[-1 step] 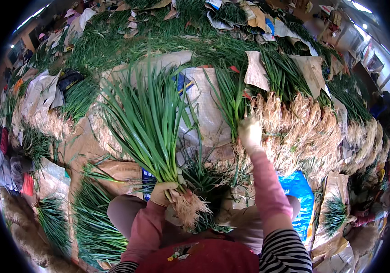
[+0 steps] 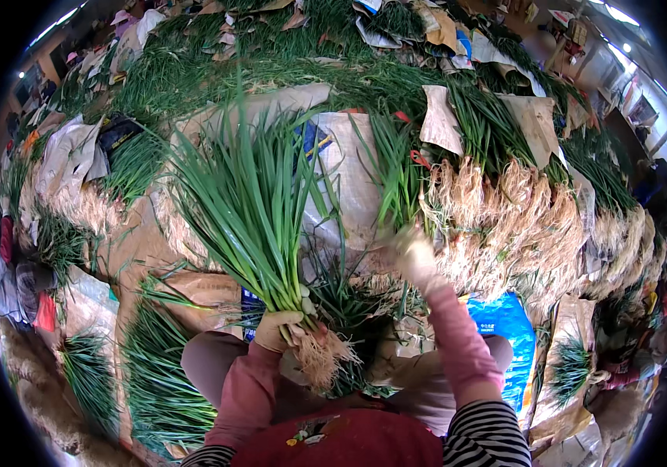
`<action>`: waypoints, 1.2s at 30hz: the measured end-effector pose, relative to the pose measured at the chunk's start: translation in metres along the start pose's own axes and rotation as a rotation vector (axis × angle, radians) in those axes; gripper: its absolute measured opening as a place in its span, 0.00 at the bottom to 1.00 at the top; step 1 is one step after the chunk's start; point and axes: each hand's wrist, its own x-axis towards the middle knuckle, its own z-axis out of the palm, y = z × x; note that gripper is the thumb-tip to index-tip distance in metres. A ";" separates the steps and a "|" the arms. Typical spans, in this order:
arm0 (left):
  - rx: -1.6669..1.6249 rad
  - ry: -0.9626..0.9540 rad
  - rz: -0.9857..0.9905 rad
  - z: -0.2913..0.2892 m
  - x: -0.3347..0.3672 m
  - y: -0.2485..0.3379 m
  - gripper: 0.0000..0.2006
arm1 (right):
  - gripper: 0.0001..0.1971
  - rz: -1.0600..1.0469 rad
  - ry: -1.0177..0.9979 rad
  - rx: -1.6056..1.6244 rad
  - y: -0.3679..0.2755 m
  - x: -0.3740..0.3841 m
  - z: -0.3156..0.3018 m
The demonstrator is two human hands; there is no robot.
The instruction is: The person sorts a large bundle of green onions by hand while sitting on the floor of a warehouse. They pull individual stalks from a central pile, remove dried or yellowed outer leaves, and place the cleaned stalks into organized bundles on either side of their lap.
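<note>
My left hand is closed around a large bunch of green onions just above its roots. Their long leaves fan up and away from me, and the pale root tuft hangs beside my left hand, above my lap. Out in front, to the right, my right hand is smeared by motion, and its fingers do not show clearly. It is at the lower end of a smaller clump of green onions. Whether it holds a stalk cannot be made out. A red tie lies at the clump's right side.
To the right of the clump lies a row of rooted bunches, partly under pale sacking. Loose green onions are heaped at my left. A blue plastic bag lies by my right knee. Other people sit at both edges.
My right hand has come slightly left and nearer to me, away from the rooted bunches. My left hand and its bunch have hardly moved.
</note>
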 end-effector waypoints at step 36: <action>0.011 -0.033 -0.114 -0.008 0.012 -0.017 0.28 | 0.15 0.419 -0.091 -0.143 0.004 0.026 -0.031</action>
